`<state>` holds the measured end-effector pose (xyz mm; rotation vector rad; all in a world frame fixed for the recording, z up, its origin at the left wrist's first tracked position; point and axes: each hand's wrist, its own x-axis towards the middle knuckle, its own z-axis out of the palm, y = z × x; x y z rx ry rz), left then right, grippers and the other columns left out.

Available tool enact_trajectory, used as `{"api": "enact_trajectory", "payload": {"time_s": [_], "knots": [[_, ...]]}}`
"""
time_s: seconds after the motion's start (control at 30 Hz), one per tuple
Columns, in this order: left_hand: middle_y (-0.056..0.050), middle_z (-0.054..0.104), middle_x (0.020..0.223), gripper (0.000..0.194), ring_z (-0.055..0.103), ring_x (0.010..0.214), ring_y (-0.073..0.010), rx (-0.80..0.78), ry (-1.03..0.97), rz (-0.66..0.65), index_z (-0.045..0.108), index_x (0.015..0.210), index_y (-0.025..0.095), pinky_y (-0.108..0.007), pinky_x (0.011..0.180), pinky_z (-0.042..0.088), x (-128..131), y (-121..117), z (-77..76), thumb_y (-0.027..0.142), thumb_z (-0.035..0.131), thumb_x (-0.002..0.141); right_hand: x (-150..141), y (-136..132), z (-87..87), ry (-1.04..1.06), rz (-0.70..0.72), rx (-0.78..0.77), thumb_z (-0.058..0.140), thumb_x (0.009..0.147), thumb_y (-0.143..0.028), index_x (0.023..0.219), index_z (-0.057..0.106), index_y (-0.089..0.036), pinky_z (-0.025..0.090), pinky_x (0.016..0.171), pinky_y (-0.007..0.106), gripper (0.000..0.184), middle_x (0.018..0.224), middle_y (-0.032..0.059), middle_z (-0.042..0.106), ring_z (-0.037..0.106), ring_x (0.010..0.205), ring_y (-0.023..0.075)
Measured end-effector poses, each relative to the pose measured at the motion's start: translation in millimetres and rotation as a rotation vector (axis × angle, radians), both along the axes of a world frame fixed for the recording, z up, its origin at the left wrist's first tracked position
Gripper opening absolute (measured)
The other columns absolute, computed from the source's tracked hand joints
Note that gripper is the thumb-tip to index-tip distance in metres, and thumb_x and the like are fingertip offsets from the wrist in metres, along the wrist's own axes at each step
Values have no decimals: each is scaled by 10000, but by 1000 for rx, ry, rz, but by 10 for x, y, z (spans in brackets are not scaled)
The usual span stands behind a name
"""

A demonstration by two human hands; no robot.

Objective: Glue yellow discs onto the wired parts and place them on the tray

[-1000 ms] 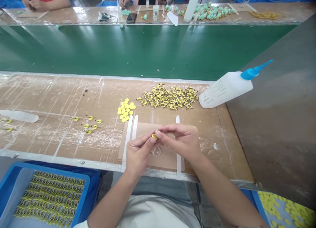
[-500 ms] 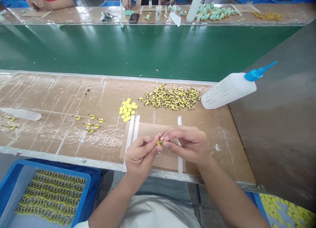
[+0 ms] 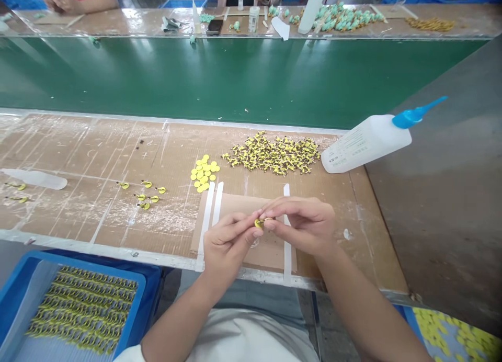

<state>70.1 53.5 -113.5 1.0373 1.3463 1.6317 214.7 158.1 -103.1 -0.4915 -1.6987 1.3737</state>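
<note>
left hand (image 3: 227, 242), right hand (image 3: 301, 226) | fingers (image 3: 280, 207) of both pinched together on small yellow piece (image 3: 259, 224) | piece held just above cardboard sheet (image 3: 270, 253) on desk (image 3: 78, 142) | yellow discs (image 3: 204, 173), pile of yellow-and-black pieces (image 3: 270, 154) just beyond sheet

I can't read any words from here. The white squeeze bottle (image 3: 364, 145) has a printed label (image 3: 349, 146) on its side, but the lines are too small and blurred for me to make out.
</note>
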Motion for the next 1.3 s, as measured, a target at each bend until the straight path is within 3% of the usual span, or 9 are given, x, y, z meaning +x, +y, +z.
{"api": "enact_trajectory", "payload": {"time_s": [0.23,0.47,0.6,0.83,1.03,1.2,1.3], "knots": [[-70,728,954,266,671,863,-175,-33,-62,-60,761,1113,270,-262,739,536,-3,28,-23,204,702,862,10,-33,-87,45,-59,-278,834,731,-239,817,780,-235,626,704,355,102,823,62,776,739,754,218],[-57,743,867,255,686,752,-154,58,-30,-47,789,1026,285,-242,670,559,-6,28,-6,159,750,808,-1,-39,-91,74,59,-424,850,709,-320,777,762,-237,609,642,330,140,731,42,755,721,689,197],[-47,762,841,286,706,739,-154,119,9,-37,792,997,301,-236,681,577,-11,14,8,118,769,779,0,-18,-92,79,142,-408,851,697,-310,770,754,-221,608,634,333,151,721,50,752,724,693,205],[-41,765,851,326,715,760,-167,136,45,-84,790,1009,317,-268,728,586,-26,-45,10,86,755,782,29,36,-73,139,273,-250,805,737,-159,840,766,-245,615,690,370,139,756,53,765,733,731,211],[-49,762,875,296,707,770,-164,90,81,-68,789,1025,302,-247,697,569,-46,-15,26,117,751,797,27,-11,-147,76,164,-364,828,737,-291,798,741,-227,612,659,350,124,757,53,758,730,725,210],[-74,741,1046,276,702,940,-188,-8,46,-79,763,1106,281,-267,814,570,-51,48,9,184,708,853,-32,-18,-247,59,7,-527,856,696,-402,792,739,-229,601,612,309,230,755,38,761,709,656,177],[-74,736,1055,263,698,960,-189,-24,-7,-91,762,1103,272,-272,841,571,-45,70,6,204,710,854,-68,1,-283,51,-19,-580,869,675,-410,795,747,-234,589,579,283,246,738,27,759,690,608,158]]}}
